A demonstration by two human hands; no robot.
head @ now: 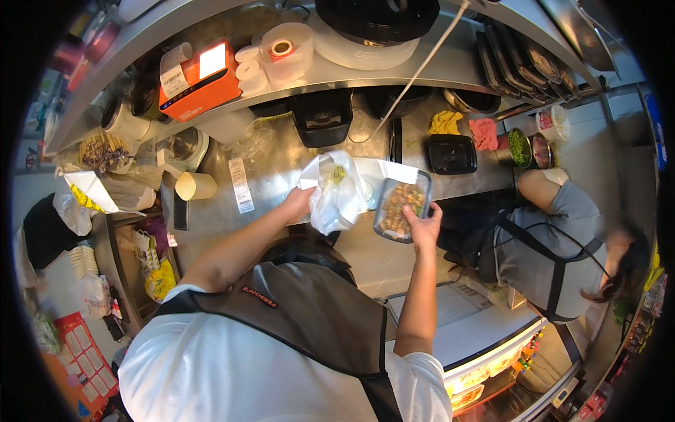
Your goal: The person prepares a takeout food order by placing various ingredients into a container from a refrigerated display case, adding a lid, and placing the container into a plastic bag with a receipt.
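Note:
My left hand grips the side of a white plastic bag above the counter's front edge. The bag's mouth faces up, and something pale with a yellow-green patch shows inside; I cannot tell what it is. My right hand holds a black plastic food container by its near right edge. It is tilted, and chopped brown food with orange and green bits fills it; a clear lid seems to cover it. The container is just right of the bag, apart from its body.
On the steel counter lie a printed receipt, a paper cup, a black lidded container and yellow and pink cloths. An orange label printer stands on the shelf above. At right, a co-worker bends close by.

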